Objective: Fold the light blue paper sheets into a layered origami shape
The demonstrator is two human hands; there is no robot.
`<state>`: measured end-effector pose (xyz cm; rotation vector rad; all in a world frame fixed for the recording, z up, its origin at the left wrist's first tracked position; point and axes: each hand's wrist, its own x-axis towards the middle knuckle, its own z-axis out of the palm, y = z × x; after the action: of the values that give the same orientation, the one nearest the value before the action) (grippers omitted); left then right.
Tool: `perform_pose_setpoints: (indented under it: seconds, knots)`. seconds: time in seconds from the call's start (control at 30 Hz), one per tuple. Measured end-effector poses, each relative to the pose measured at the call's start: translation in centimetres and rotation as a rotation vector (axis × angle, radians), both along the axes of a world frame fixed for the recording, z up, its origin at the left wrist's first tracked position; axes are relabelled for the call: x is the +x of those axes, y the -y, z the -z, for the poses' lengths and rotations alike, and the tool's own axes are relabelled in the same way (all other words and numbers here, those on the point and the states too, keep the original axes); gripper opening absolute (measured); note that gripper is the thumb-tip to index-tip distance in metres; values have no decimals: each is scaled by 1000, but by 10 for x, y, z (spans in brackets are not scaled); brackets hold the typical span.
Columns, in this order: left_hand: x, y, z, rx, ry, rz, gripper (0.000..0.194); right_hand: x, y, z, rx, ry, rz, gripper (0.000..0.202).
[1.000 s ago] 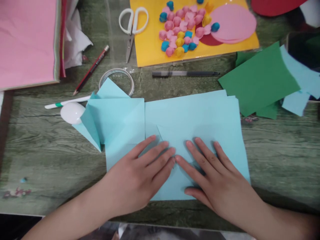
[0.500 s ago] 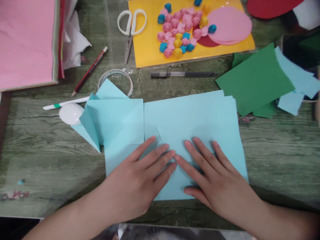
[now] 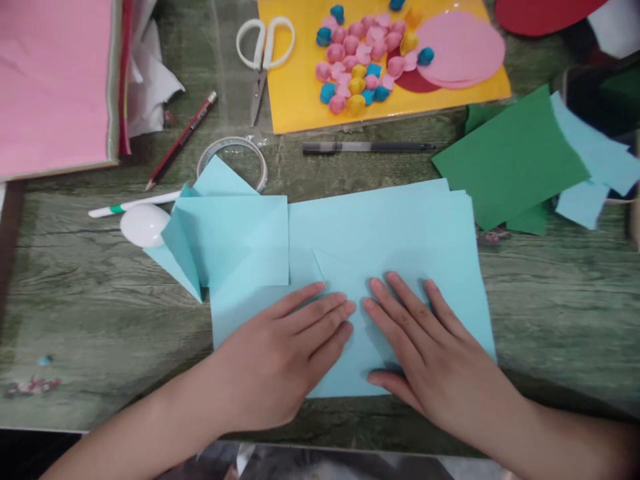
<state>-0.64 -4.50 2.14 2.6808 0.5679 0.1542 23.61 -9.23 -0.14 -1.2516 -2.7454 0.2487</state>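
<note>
Light blue paper sheets (image 3: 390, 227) lie on the wooden table, with both hands flat on their lower part. My left hand (image 3: 295, 347) rests palm down, fingers stretched to the right and nothing gripped. Palm down too, my right hand (image 3: 430, 347) has its fingers spread on the paper, and a small gap parts the two hands. Between and beneath the fingers a small crease or flap shows in the paper; the rest of it is hidden. A folded blue paper piece (image 3: 235, 240) overlaps the sheets at their upper left, beside a white egg-shaped object (image 3: 145, 225).
White scissors (image 3: 259, 67) touch a yellow sheet (image 3: 295, 100) bearing small pink, blue and yellow pieces. A black pen (image 3: 367, 148), tape roll (image 3: 263, 167) and red pencil (image 3: 183, 140) lie behind the blue paper. Green paper (image 3: 515, 160) is at right, a pink stack (image 3: 55, 87) at left.
My left hand's fingers have drawn closer together and shifted slightly down. The right index finger has moved up beside the others, widening the gap between the hands.
</note>
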Motion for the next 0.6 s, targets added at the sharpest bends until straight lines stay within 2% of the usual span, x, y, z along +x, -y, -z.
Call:
perform_pose_setpoints:
  seconds: [0.3, 0.6]
  knots:
    - [-5, -4, -4, -103, -61, -7, 44, 0, 1, 0, -4, -1, 0, 68]
    - [-5, -7, -6, -176, -49, -20, 40, 0, 0, 0, -4, 6, -4, 66]
